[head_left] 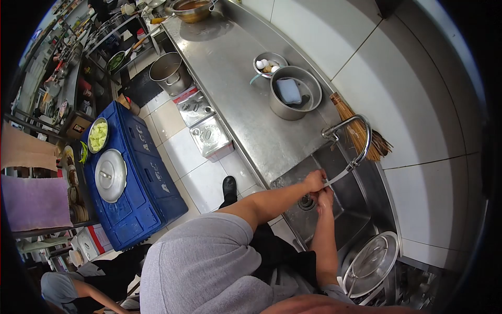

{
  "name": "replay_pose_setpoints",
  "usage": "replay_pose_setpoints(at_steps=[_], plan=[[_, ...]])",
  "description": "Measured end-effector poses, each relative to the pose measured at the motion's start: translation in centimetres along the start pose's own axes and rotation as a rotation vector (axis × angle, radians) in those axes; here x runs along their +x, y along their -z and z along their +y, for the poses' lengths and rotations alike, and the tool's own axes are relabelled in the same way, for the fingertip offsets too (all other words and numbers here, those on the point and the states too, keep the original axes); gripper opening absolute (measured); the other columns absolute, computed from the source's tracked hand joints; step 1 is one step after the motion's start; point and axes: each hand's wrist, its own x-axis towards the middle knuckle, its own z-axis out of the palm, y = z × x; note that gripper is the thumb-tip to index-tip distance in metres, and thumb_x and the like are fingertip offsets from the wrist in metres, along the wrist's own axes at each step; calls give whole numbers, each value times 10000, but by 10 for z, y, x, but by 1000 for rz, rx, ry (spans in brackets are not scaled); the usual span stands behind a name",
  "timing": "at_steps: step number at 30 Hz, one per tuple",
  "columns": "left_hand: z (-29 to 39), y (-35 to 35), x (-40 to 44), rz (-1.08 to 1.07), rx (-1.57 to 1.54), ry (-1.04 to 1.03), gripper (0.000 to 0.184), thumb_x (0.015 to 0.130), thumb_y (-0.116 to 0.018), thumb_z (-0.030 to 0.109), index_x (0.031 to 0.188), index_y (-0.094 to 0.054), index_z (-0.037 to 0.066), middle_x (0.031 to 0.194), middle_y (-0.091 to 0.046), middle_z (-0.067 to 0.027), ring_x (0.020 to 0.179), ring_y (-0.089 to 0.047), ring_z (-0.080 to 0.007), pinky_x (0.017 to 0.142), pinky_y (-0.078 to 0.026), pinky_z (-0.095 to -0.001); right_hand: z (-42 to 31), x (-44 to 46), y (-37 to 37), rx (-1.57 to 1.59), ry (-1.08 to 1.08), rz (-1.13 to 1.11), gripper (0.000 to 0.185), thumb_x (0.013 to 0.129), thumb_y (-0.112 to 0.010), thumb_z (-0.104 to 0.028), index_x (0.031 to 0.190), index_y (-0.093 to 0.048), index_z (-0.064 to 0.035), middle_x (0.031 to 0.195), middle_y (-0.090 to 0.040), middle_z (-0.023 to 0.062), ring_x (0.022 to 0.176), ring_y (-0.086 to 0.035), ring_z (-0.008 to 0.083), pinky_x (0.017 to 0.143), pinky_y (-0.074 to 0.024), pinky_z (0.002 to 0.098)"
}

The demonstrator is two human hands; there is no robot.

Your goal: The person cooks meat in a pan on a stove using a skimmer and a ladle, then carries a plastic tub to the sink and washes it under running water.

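Observation:
Over the steel sink (350,222), my left hand (315,181) and my right hand (324,198) meet under a stream of water. The water runs from a curved metal faucet (367,133). Both hands are closed, with fingers curled in against each other. Whatever may lie between them is hidden. Beneath the hands, the round drain (306,203) shows in the sink floor.
On the steel counter (230,68) stand a deep pot (286,112) holding a blue sponge (288,91) and a bowl of eggs (270,64). A whisk brush (355,123) leans by the wall. Strainers (372,261) rest beside the sink. Behind are a blue chest (141,178) and another person (60,288).

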Motion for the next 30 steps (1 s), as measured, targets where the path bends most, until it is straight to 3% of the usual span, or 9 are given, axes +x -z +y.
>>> replay_pose_setpoints(at_steps=[8, 14, 21, 24, 26, 27, 29, 30], plan=[[11, 1, 4, -168, 267, -151, 397, 655, -705, 181, 1036, -650, 83, 1039, -646, -198, 974, -635, -368, 861, -507, -418, -1, -9, 6, 47, -20, -48, 290, 798, -530, 81, 1085, -556, 41, 896, -651, 121, 715, -658, 167, 576, -534, 238], [10, 4, 1, -184, 239, -123, 412, 655, -711, 204, 1046, -653, 87, 1054, -638, -202, 1007, -627, -356, 864, -506, -416, -1, -10, -4, 9, 26, -8, 176, 837, -585, 38, 1005, -564, 82, 834, -648, 138, 646, -658, 186, 539, -533, 268], [11, 16, -8, -145, 229, -41, 397, 674, -703, 219, 1047, -658, 89, 1064, -651, -191, 1005, -633, -351, 873, -505, -412, 10, 1, -3, -42, 44, -59, 135, 805, -615, 32, 924, -574, 81, 772, -636, 117, 582, -629, 172, 476, -482, 283], [10, 18, -7, -170, 232, -30, 399, 725, -685, 265, 1076, -649, 81, 1104, -642, -211, 1006, -634, -362, 871, -508, -409, -2, 0, -12, -295, 79, -43, 85, 801, -618, 27, 874, -579, 43, 739, -623, 93, 578, -610, 167, 473, -472, 297], [12, 20, -11, -153, 124, 70, 463, 819, -634, 323, 1205, -581, 72, 1128, -639, -215, 1001, -646, -352, 860, -513, -418, -8, 7, -13, -403, 363, 54, 44, 817, -605, 23, 858, -589, 14, 755, -620, 86, 618, -602, 162, 503, -476, 308], [15, 21, -18, -162, 124, 62, 463, 819, -634, 323, 1205, -581, 72, 1128, -639, -215, 1001, -646, -352, 860, -513, -418, -12, 15, -11, -403, 363, 66, 44, 817, -605, 23, 858, -589, 14, 755, -620, 86, 618, -602, 162, 503, -476, 308], [25, 24, -33, -32, -323, 329, 528, 893, -568, 357, 1320, -475, 62, 1116, -645, -205, 1021, -642, -329, 875, -506, -428, -21, 34, -5, -257, 287, 226, 90, 841, -585, 12, 930, -589, 2, 778, -604, 81, 660, -590, 169, 545, -486, 312], [33, 22, -42, -46, -317, 323, 528, 893, -568, 357, 1320, -475, 62, 1116, -645, -205, 1021, -642, -329, 875, -506, -428, -27, 36, -8, -252, 286, 241, 90, 841, -585, 12, 930, -589, 2, 778, -604, 81, 660, -590, 169, 545, -486, 312]])
